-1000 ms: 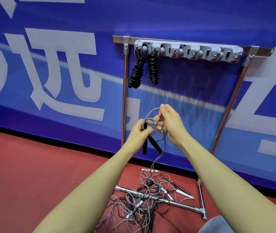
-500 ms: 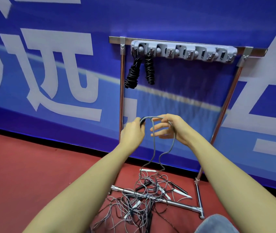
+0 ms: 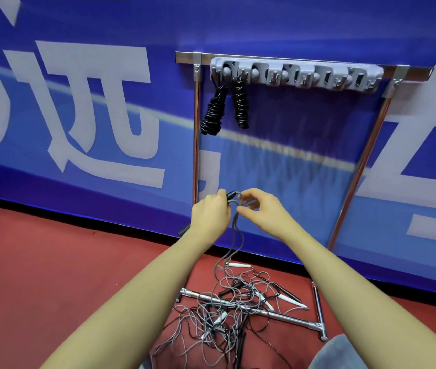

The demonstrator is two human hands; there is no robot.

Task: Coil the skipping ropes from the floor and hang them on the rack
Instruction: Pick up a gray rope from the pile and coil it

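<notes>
- Fingers (image 3: 240, 209) on your right hand (image 3: 260, 213) are curled in, thumb and fingertips pinching a loop of the grey skipping rope (image 3: 234, 237) right where it bunches up between your two hands.
- Your left hand (image 3: 210, 215) is wrapped in a fist around a black handle (image 3: 231, 195), only its tip poking out on top, and the grey cord comes out of that tip.
- Both hands are nearly touching, held up in front of the lower part of the rack (image 3: 196, 145), just beside its left upright.
- From your hands the cord drops in two strands straight down to the tangled pile of ropes (image 3: 219, 315) on the red floor (image 3: 52, 262).
- That pile is a mess of grey and black cords with a few white handles (image 3: 239, 265) and black ones mixed in. It sits on and around the rack's base bar (image 3: 286, 316), between your forearms.
- Up top, the grey hook strip (image 3: 296, 75) runs along the rack's crossbar. Two coiled black ropes (image 3: 212, 110) hang from the hooks at its left end, side by side, the left one tilted a bit.
- Behind the rack is a blue banner (image 3: 291, 22) with big white characters, meeting the floor at a dark edge.
- Bottom right corner of the view, a bit of blue denim (image 3: 331, 352) shows by your right forearm.
</notes>
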